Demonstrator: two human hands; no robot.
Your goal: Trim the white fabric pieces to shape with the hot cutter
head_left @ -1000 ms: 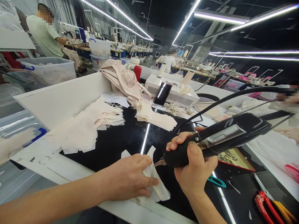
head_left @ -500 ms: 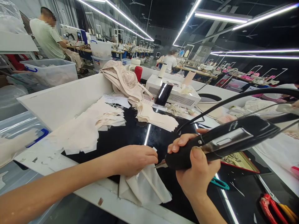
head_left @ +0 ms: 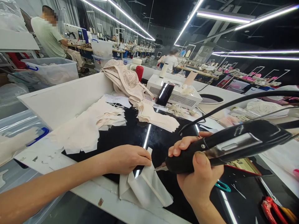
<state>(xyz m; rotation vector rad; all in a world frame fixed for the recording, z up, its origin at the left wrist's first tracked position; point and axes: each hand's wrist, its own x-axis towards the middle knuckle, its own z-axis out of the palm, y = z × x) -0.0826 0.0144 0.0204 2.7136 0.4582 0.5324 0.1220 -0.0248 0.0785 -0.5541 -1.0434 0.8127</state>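
Note:
My left hand (head_left: 130, 159) has its fingers pinched together at the upper part of a pale fabric piece (head_left: 149, 189), which lies partly folded over the table's front edge. My right hand (head_left: 198, 168) is wrapped round a black handheld tool (head_left: 233, 146) with a metal lever and a cable. The tool's pointed metal tip (head_left: 161, 167) is just right of the fabric, near my left fingertips. Beyond them, a stack of cream fabric pieces (head_left: 79, 130) rests at the left and a smaller stack (head_left: 156, 116) at the centre.
Red-handled scissors (head_left: 271, 205) and a teal snipper (head_left: 223, 186) lie at the right. At the back stand a white vented machine (head_left: 173, 90), a dark phone-like object (head_left: 164, 94) and beige bras (head_left: 126, 77). A person (head_left: 48, 34) works at the far left.
My left hand has shifted slightly left, and the fabric's upper strip now shows beside its fingers. The black tool has moved a little to the right in my right hand.

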